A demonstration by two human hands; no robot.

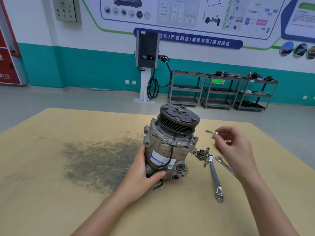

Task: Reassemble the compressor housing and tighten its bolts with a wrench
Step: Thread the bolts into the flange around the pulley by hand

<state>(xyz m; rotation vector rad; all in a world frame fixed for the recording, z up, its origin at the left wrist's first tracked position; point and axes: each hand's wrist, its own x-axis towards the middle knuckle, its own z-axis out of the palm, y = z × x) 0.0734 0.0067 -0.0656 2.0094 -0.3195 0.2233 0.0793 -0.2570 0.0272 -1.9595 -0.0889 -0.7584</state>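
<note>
The left hand (144, 174) wraps the compressor (168, 147) low on its body, steadying it upright on the table (51, 193); the right hand (233, 147), raised beside it, pinches one bolt (211, 132), likely for threading; spare bolts (202, 153) and two wrenches (215, 176) lie just below that hand, within reach.

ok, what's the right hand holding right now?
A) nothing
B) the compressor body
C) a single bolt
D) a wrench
C: the right hand pinches a single bolt in its fingers above the table, while both wrenches lie flat on the table and the left hand grips the compressor.
</note>
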